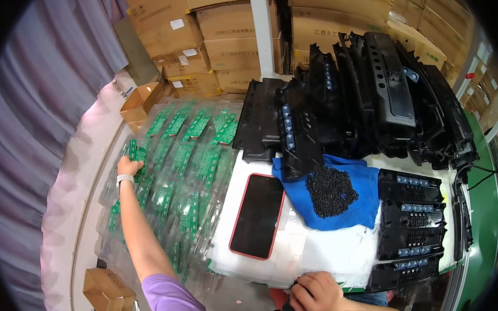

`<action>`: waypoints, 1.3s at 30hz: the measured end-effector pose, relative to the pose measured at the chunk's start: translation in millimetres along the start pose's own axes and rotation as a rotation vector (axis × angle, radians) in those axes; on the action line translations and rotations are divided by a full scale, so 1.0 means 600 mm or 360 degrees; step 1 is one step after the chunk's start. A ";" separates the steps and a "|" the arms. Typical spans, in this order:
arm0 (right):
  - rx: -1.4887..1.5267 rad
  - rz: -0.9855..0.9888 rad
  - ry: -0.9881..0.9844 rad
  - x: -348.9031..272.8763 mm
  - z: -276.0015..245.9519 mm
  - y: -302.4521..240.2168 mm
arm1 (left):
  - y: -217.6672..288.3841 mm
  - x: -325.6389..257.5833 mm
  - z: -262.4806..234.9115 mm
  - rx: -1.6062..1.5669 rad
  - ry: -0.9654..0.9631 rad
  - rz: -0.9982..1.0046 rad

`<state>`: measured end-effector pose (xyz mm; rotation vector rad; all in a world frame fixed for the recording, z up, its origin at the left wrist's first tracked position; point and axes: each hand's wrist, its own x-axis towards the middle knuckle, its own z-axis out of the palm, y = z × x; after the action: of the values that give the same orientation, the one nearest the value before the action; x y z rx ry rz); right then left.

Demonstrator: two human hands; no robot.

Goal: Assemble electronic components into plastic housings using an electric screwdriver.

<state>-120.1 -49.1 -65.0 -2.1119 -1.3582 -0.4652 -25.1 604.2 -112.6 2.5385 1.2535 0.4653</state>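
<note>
My left hand [129, 166], with a pale band at its wrist, reaches out to the far left over clear plastic trays [222, 163] of green circuit boards. Its fingers are closed on a green circuit board [134, 148] at the trays' left edge. At the table's near edge, my right hand [316, 293] is curled, and what it may hold is hidden. A pile of small black screw-like pieces [331, 191] lies on a blue cloth [367, 177]. Left of the cloth rests a dark-screened phone [256, 215] with a red rim.
Black plastic housings [390, 84] with blue-grey buttons are heaped at the back right. Several black panels [412, 217] form a column right of the cloth. Cardboard boxes [230, 28] stack up behind. An open carton [108, 294] stands at lower left, near a grey curtain [46, 99].
</note>
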 end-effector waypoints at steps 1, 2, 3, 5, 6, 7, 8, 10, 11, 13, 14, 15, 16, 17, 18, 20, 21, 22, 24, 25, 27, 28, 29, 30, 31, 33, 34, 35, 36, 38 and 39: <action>-0.0005 0.0003 -0.0008 -0.006 0.003 0.003 | 0.016 -0.015 -0.004 -0.0006 -0.0008 -0.0001; -0.0084 -0.0008 -0.0023 -0.009 0.006 0.002 | 0.044 -0.043 -0.014 -0.0050 0.0176 0.0076; -0.0148 -0.0031 -0.0027 -0.010 0.007 0.000 | 0.064 -0.069 -0.033 -0.0083 0.0378 0.0148; -0.0072 -0.0075 -0.0014 -0.005 0.008 -0.008 | 0.068 -0.107 -0.083 -0.0510 0.0339 0.0250; -0.0029 -0.0080 0.0017 -0.001 0.010 -0.013 | 0.069 -0.132 -0.105 -0.0949 0.0269 0.0372; -0.0035 -0.0020 0.0041 -0.003 0.011 -0.008 | 0.141 -0.183 -0.113 -0.1229 0.0102 0.0497; -0.0053 0.0001 0.0077 -0.005 0.006 -0.007 | 0.195 -0.239 -0.138 -0.1578 -0.0180 0.0459; 0.0023 0.0013 0.0125 -0.005 0.000 -0.006 | 0.252 -0.343 -0.184 -0.1849 -0.0335 0.0583; 0.0070 0.0033 0.0152 -0.005 -0.004 -0.003 | 0.278 -0.391 -0.195 -0.2137 -0.0505 0.0694; 0.0355 0.0105 0.0203 -0.016 -0.009 0.008 | 0.324 -0.484 -0.202 -0.2231 -0.0732 0.0763; 0.0630 0.0155 0.0248 -0.023 -0.019 0.015 | 0.361 -0.539 -0.198 -0.2282 -0.0835 0.0738; 0.0588 0.0221 0.0295 -0.022 -0.040 0.014 | 0.381 -0.587 -0.200 -0.2315 -0.0923 0.0710; 0.0984 0.0437 0.0357 -0.015 -0.071 0.003 | 0.375 -0.615 -0.197 -0.2294 -0.1168 0.0809; 0.1368 0.0654 0.0435 -0.015 -0.103 -0.003 | 0.376 -0.639 -0.187 -0.2274 -0.1432 0.0906; 0.1511 0.0712 0.0457 -0.019 -0.134 -0.001 | 0.395 -0.675 -0.181 -0.2203 -0.1566 0.0994; 0.1640 0.0742 0.0477 -0.044 -0.186 0.017 | 0.452 -0.748 -0.174 -0.2073 -0.1924 0.1103; 0.1592 0.0778 0.0542 -0.065 -0.205 0.019 | 0.482 -0.780 -0.170 -0.2001 -0.2150 0.1111; 0.1462 0.0798 0.0636 -0.085 -0.222 0.024 | 0.514 -0.807 -0.164 -0.1921 -0.2249 0.1194; 0.1284 0.0850 0.0807 -0.115 -0.251 0.028 | 0.554 -0.839 -0.146 -0.1815 -0.2370 0.1394; 0.1269 0.0868 0.0834 -0.134 -0.264 0.032 | 0.571 -0.851 -0.139 -0.1795 -0.2388 0.1497; 0.0855 0.0863 0.0854 -0.166 -0.285 0.044 | 0.600 -0.867 -0.125 -0.1696 -0.2339 0.1646; 0.0712 0.0867 0.0950 -0.177 -0.287 0.055 | 0.617 -0.877 -0.123 -0.1688 -0.2361 0.1642; 0.0613 0.0927 0.1015 -0.189 -0.291 0.064 | 0.634 -0.890 -0.124 -0.1618 -0.2391 0.1606; 0.0617 0.1041 0.1024 -0.198 -0.299 0.070 | 0.650 -0.901 -0.122 -0.1549 -0.2414 0.1566; 0.0624 0.1151 0.1026 -0.203 -0.307 0.077 | 0.662 -0.911 -0.117 -0.1547 -0.2419 0.1550; 0.0730 0.1407 0.1081 -0.208 -0.317 0.102 | 0.684 -0.919 -0.106 -0.1498 -0.2413 0.1605; 0.0777 0.1441 0.1130 -0.212 -0.327 0.119 | 0.690 -0.917 -0.100 -0.1464 -0.2478 0.1523; 0.0829 0.1472 0.1172 -0.216 -0.338 0.141 | 0.701 -0.915 -0.097 -0.1465 -0.2474 0.1499; 0.0545 0.1331 0.1185 -0.218 -0.351 0.166 | 0.714 -0.911 -0.095 -0.1701 -0.2538 0.1358; -0.0122 0.0869 0.1186 -0.207 -0.384 0.223 | 0.740 -0.894 -0.082 -0.1904 -0.2410 0.1094; -0.0459 0.0398 0.1040 -0.203 -0.399 0.265 | 0.750 -0.881 -0.088 -0.2053 -0.2362 0.0939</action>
<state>-22.9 -337.2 5.5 -2.0361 -0.6746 -1.1730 -27.6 -79.9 18.6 1.2724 -0.3508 -0.4185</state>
